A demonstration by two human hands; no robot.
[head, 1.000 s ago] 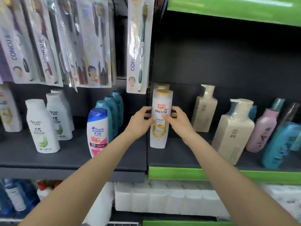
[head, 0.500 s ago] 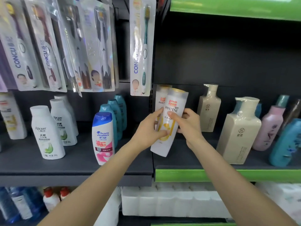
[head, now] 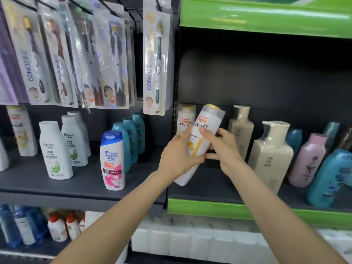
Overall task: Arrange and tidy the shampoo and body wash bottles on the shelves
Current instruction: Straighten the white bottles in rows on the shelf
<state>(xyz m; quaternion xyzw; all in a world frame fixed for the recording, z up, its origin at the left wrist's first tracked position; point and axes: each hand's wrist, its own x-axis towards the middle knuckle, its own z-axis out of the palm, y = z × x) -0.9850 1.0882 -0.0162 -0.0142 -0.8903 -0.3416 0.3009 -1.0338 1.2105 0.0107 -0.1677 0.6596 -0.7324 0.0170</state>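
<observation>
White plastic with a gold cap, the Pantene bottle (head: 202, 141) was lifted clear of the green-edged shelf (head: 219, 208) and tilted, its cap leaning up and to the right. The left hand (head: 179, 157) curled round its lower left side, thumb across the front label. The right hand (head: 222, 147) gripped the right side, thumb on the label and fingers wrapped behind. Just behind and to the left, a second Pantene bottle (head: 185, 119) stood upright at the far left of that shelf. Further right stood two beige pump bottles (head: 270, 155), then a pink bottle (head: 308, 161) and a teal bottle (head: 331, 178) leaning at the right edge. On the grey shelf (head: 57, 189) to the left stood a Head & Shoulders bottle (head: 112, 161) near the front, a row of teal bottles (head: 131, 138) behind it, and white Rocien bottles (head: 55, 149) further left. Packaged toothbrushes (head: 155, 60) hung above.
</observation>
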